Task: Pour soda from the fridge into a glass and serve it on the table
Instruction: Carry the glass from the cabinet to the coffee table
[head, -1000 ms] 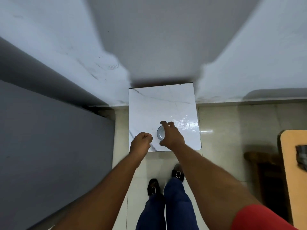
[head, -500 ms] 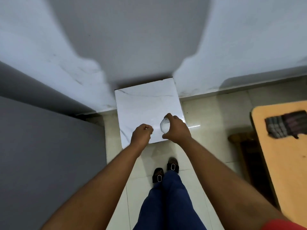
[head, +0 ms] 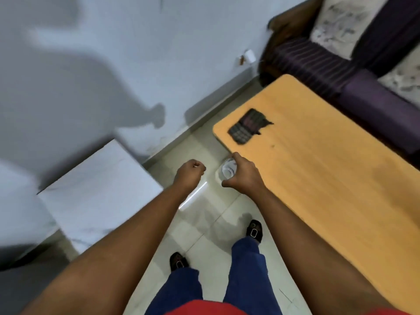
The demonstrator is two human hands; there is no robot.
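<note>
Two bare hands reach forward over a pale tiled floor [head: 204, 214]. The right hand [head: 244, 176] has its fingers [head: 236, 159] curled round a clear glass [head: 227, 171], thumb on the near side and the rest wrapped over the far side, so the glass is gripped from the side and held in the air just off the near corner of the table, its mouth facing up. Whether there is any liquid in the glass cannot be told. The left hand [head: 189, 175] is closed in a loose fist with the fingers pressed together and holds nothing; it hangs just beside the glass without touching it.

Beyond the right hand lies a wooden table [head: 329, 178], orange-tan with rounded corners. A dark object with rows of keys [head: 246, 126] rests near its far-left corner, too blurred to name surely. Behind the table stands a dark purple striped sofa [head: 318, 62] with pale patterned cushions [head: 338, 23]. To the left a white marble-patterned block [head: 97, 196] sits against a pale blue-grey wall [head: 113, 42], which carries the shadow of an arm. Below, blue trousers and dark shoes with buckles stand on the tiles.
</note>
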